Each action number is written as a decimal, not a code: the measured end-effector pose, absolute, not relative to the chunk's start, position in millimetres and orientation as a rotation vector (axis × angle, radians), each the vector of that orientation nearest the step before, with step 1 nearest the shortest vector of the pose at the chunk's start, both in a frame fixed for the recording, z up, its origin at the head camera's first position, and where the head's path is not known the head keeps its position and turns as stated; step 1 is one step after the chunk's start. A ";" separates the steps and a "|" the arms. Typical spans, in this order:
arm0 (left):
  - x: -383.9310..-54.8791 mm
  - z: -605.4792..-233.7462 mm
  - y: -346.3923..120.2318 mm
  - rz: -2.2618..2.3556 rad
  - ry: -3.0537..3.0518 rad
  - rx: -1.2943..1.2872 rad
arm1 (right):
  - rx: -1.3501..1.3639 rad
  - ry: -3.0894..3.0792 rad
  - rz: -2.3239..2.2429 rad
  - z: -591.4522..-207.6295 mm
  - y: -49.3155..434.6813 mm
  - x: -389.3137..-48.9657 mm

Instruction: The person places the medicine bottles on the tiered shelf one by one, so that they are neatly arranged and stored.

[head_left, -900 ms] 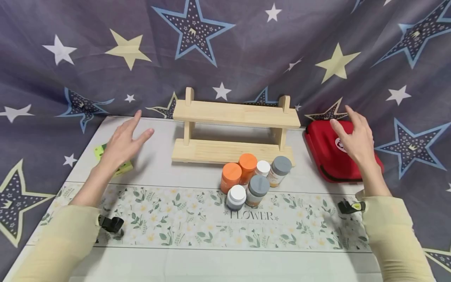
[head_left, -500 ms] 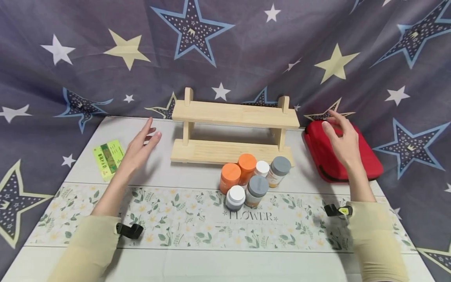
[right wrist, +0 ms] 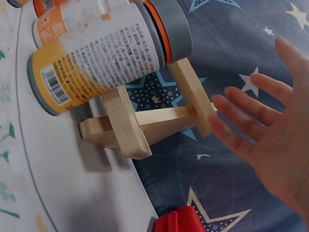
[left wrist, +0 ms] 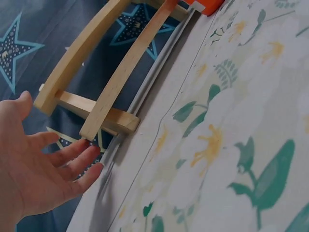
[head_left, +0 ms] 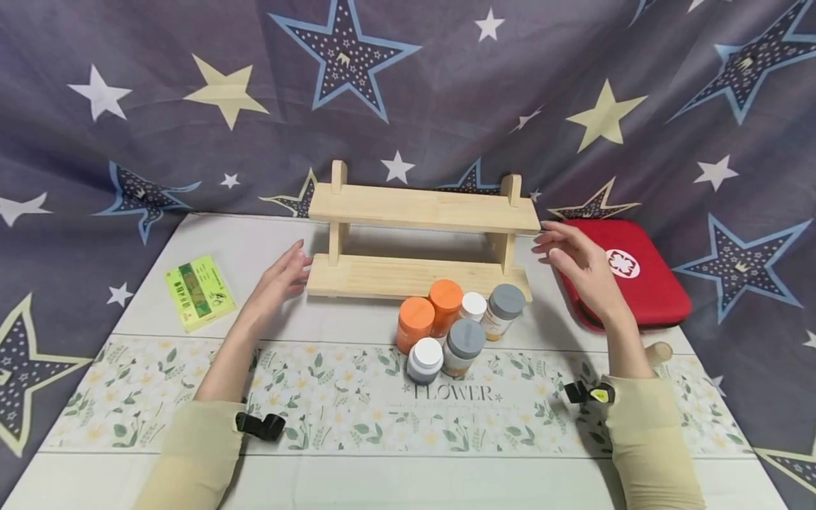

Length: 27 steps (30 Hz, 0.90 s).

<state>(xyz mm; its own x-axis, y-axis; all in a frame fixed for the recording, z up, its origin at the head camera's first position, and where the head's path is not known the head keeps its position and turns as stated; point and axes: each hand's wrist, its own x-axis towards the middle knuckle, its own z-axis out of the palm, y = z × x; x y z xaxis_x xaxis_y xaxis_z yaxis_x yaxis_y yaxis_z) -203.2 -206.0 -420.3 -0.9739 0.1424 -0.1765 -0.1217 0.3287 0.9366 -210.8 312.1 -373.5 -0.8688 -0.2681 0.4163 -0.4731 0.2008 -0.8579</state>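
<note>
A two-tier wooden shelf [head_left: 417, 207] stands at the back middle of the table. My left hand [head_left: 275, 285] is at its left end, fingers spread and fingertips close to the lower board, as the left wrist view also shows. On the other side my right hand [head_left: 579, 265] is beside the right end, with fingertips near the upper board and holding nothing. In the right wrist view, the fingers of this hand [right wrist: 263, 121] reach toward the shelf's end [right wrist: 128, 123]. Several bottles stand before the shelf, among them an orange-capped one [head_left: 416, 322] and a grey-capped one [head_left: 463, 346].
A red zip case [head_left: 644, 283] with a white emblem lies behind and right of my right hand. At the left is a green-yellow box [head_left: 200, 292]. A wooden peg end [head_left: 659, 352] shows by my right forearm. A star-patterned curtain [head_left: 408, 85] hangs behind the table.
Both hands have moved inward, the left rightward from over the green-yellow box and the right leftward from over the red case, to the shelf's two ends. Shelf and bottles have stayed put.
</note>
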 end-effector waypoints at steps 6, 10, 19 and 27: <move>-205.1 -427.2 -204.5 1.623 2.333 -0.054 | 0.865 -2.484 1.769 -376.5 313.4 -210.4; -204.1 -432.2 -207.2 1.559 2.324 -0.041 | 0.956 -2.605 1.761 -380.4 315.6 -210.7; -208.9 -440.5 -210.7 1.481 2.390 0.049 | 0.963 -2.841 1.723 -383.1 312.5 -206.9; -209.4 -443.5 -210.0 1.526 2.372 0.102 | 0.935 -2.973 1.607 -389.9 311.5 -206.7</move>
<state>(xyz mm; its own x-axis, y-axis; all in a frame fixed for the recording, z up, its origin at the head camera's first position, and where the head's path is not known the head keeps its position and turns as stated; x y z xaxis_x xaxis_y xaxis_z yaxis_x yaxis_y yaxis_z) -209.4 -210.0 -443.5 -0.9468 0.2291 -0.2260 -0.1107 0.4277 0.8971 -206.7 311.5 -389.9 -0.7968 -0.6006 -0.0662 -0.2736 0.4562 -0.8468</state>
